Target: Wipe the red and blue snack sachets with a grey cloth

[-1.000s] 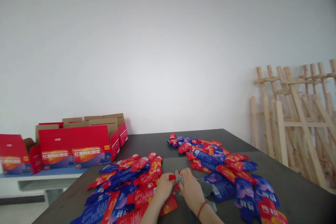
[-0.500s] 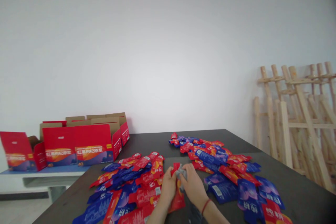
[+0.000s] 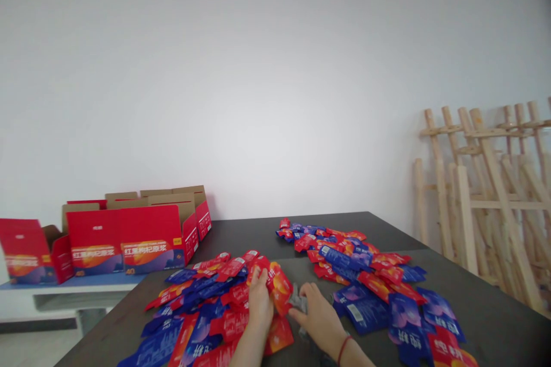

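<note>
My left hand (image 3: 259,303) is closed round a red and orange sachet (image 3: 279,288) and holds it over the left pile of red and blue sachets (image 3: 202,304). To its right my right hand (image 3: 319,314), with a red string on the wrist, pinches a small grey crumpled piece (image 3: 298,299) just above the dark table (image 3: 486,309). A second pile of red and blue sachets (image 3: 365,275) spreads to the right of both hands.
Open red cardboard boxes (image 3: 129,235) stand on a lower white table at the left. Wooden frames (image 3: 486,200) lean against the white wall at the right. The dark table's far edge runs behind the piles.
The hands were together on one sachet and the grey piece. Now they have parted: my left hand has moved left with the red sachet, my right keeps the grey piece.
</note>
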`<action>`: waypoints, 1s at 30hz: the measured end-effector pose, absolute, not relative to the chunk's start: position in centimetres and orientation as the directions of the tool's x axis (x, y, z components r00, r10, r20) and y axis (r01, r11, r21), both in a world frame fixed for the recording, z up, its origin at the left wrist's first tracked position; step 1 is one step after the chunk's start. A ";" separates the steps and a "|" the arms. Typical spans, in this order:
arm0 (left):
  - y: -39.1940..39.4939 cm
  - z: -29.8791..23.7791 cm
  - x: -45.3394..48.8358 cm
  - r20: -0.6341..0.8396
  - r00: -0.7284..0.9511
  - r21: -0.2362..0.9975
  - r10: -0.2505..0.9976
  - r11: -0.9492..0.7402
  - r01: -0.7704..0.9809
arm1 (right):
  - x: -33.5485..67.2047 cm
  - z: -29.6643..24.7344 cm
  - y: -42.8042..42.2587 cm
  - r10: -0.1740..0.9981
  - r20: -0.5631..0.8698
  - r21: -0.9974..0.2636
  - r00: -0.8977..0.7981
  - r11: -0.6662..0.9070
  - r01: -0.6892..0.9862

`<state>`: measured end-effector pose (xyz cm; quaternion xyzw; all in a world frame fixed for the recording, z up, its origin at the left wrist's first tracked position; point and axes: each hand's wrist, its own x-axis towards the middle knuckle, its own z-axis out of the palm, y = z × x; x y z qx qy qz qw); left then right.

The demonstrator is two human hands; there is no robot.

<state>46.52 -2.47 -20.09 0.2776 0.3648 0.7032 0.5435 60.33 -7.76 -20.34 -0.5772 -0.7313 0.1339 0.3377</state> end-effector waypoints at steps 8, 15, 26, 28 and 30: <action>-3.4 -18.9 46.8 0.118 -0.108 0.751 0.987 -0.160 -0.641 | 62.7 -20.2 -5.8 0.956 0.291 -0.800 -0.034 0.262 0.540; -2.7 -20.0 46.2 0.309 -0.062 0.874 0.949 -0.309 -0.376 | 64.0 -20.1 -7.0 0.878 0.478 -0.534 0.015 0.277 0.798; -2.7 -20.0 45.6 0.528 -0.012 0.841 0.849 -0.521 0.147 | 64.7 -18.3 -7.1 0.874 0.451 -0.742 0.182 0.254 0.620; -3.1 -20.3 46.7 0.538 0.088 0.833 0.839 -0.544 0.097 | 62.7 -17.9 -7.4 0.883 0.459 -0.709 0.096 0.299 0.639; -3.5 -20.6 47.5 0.524 0.136 0.843 0.841 -0.535 0.057 | 60.6 -17.8 -7.8 0.891 0.453 -0.624 -0.039 0.348 0.699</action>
